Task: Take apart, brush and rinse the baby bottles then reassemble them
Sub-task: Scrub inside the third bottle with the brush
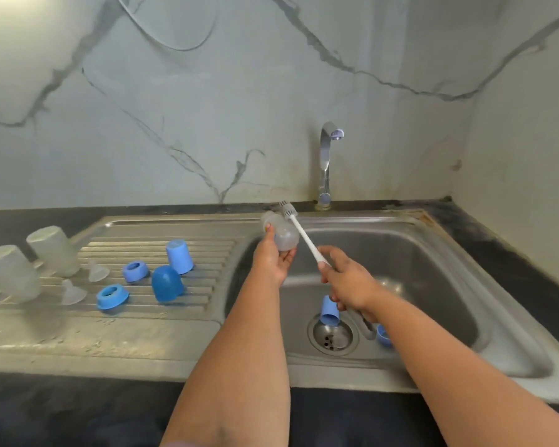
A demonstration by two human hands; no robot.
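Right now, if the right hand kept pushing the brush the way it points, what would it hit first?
Probably the wall behind the sink. The right hand aims the brush up and away, its bristles just past the bottle in the left hand. Depth is unclear.

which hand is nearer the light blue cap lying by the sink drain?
Right. The right hand grips the brush handle just above the blue cap. The left hand holds a bottle higher up at the basin's left edge, clearly farther.
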